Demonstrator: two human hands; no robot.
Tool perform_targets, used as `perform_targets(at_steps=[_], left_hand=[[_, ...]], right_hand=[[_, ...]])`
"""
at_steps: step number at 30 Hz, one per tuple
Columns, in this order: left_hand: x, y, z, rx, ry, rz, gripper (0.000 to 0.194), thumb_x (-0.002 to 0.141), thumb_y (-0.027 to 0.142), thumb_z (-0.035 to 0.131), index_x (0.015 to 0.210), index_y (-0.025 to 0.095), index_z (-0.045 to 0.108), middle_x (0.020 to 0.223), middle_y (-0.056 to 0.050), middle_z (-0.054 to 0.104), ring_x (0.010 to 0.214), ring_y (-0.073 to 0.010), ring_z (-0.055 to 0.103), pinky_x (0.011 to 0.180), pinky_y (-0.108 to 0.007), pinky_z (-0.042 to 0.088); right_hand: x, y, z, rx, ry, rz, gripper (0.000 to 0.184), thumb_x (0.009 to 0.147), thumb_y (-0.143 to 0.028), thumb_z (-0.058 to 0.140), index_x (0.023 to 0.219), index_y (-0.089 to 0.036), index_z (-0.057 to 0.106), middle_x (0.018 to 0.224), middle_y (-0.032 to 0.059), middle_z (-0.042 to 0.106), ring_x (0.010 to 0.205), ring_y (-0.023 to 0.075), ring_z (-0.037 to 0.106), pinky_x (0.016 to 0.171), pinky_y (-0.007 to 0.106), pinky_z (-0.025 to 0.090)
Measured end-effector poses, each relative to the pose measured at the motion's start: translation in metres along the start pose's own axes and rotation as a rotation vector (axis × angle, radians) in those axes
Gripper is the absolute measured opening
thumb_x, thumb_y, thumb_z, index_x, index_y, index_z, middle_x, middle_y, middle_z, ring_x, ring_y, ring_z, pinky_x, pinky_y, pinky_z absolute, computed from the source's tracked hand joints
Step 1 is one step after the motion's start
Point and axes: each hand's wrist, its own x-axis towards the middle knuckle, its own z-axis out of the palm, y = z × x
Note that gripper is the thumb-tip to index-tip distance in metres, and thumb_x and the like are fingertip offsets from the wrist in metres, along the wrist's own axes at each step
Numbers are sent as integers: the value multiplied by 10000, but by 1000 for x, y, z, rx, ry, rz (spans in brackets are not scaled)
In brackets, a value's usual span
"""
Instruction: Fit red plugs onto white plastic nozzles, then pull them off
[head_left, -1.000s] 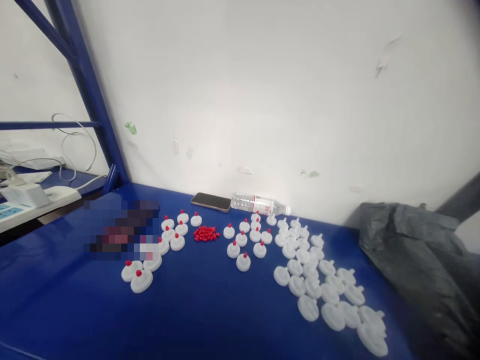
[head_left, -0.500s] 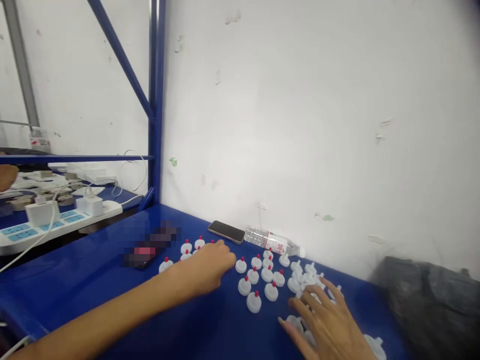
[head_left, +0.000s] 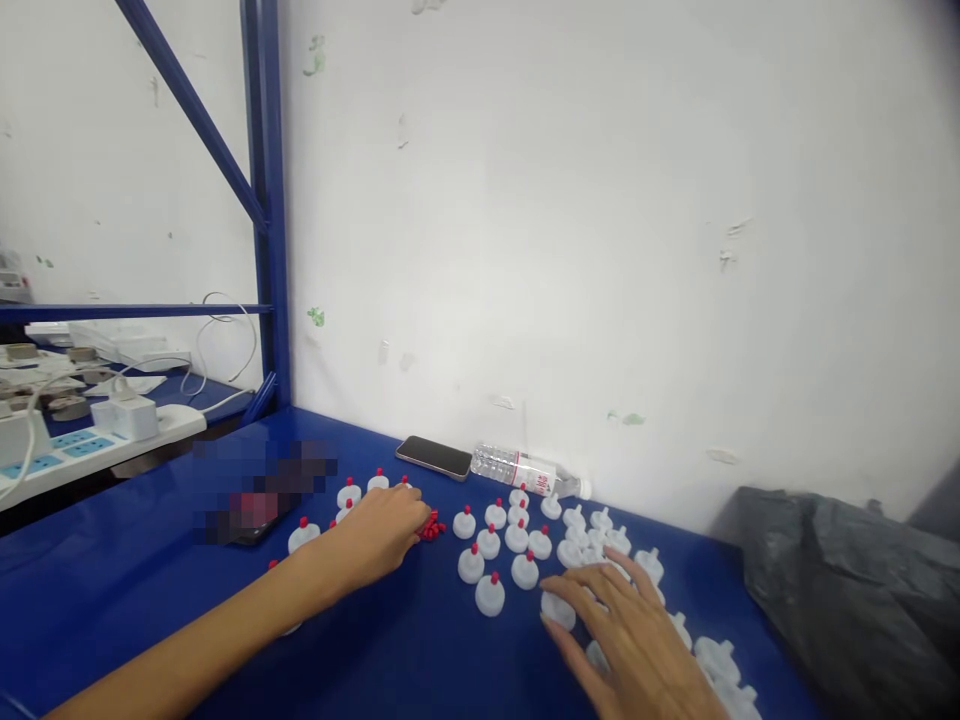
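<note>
My left hand [head_left: 373,535] reaches across the blue table [head_left: 135,600] and rests, fingers curled down, on the small pile of red caps [head_left: 432,526]; what its fingers hold is hidden. My right hand [head_left: 634,635] lies over the group of plain white round parts [head_left: 600,525], fingers spread, fingertips touching one white part [head_left: 556,609]. Between the hands stand several white parts with red caps fitted [head_left: 491,545]. More capped parts [head_left: 349,495] sit behind my left hand.
A phone [head_left: 434,457] and a lying water bottle [head_left: 525,470] sit against the white wall. A black plastic bag [head_left: 847,590] fills the right side. A blue frame post [head_left: 262,200] stands left, with a power strip [head_left: 90,445] and cables beyond. A blurred patch [head_left: 259,490] is near my left arm.
Both hands have come into view since a second ago. My left hand drew back slightly onto the red caps; my right hand slid left over the white parts. The view also shifted.
</note>
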Motion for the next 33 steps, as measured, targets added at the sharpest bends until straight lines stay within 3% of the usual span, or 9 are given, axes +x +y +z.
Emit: perform_targets(at_steps=[3,8,13,16,18,24,29,33], left_hand=[[-1,2,-1,16,10,-5,109,882,151,542,887,167,651,997,-118,661,886,-274,629,716,-356,441],[-6,8,-10,-83,103,-23,92,878,191,511,868,178,601,927,-85,657,793,-242,603,691,-347,424],[-8,21,-24,-330,201,-56,49,820,201,537,808,197,584,724,6,627,671,-171,549,640,-301,386],[-12,32,-28,-508,159,-23,115,833,225,540,801,207,648,627,42,593,588,-130,520,573,-253,386],[-15,40,-27,-609,108,5,152,852,264,550,837,221,695,599,55,594,537,-113,515,511,-222,383],[-23,61,-17,-999,-72,75,217,870,403,625,911,222,739,677,29,691,521,-113,614,480,-198,430],[-28,70,-25,-1053,-135,106,186,879,363,638,894,222,758,782,3,748,651,-139,685,556,-202,461],[-31,74,-28,-1035,-119,136,160,892,339,636,901,246,766,765,19,760,640,-130,665,563,-210,448]], right_hand=[[1,-10,-1,96,37,64,296,907,-183,499,1165,-275,610,993,24,746,898,229,744,924,428,614],[5,-30,6,259,-22,168,346,912,-183,514,1228,-291,606,1118,40,721,1014,203,725,862,285,630],[13,-59,19,440,-19,182,453,846,-170,568,1281,-298,554,1140,13,727,1043,197,720,922,287,608],[11,-77,27,547,6,233,522,799,-184,609,1293,-327,518,1088,-22,749,991,207,740,951,330,602],[8,-82,30,589,53,289,527,774,-196,616,1267,-349,510,1040,-24,758,939,226,755,886,340,633],[8,-74,27,626,86,374,349,755,-181,601,1075,-299,527,944,8,720,800,204,765,689,254,654],[5,-73,28,648,-45,444,271,752,-223,643,995,-299,547,1012,1,723,826,204,759,705,279,654],[8,-73,24,650,-15,464,279,762,-211,628,1005,-309,532,962,-30,723,785,181,749,694,280,646]])
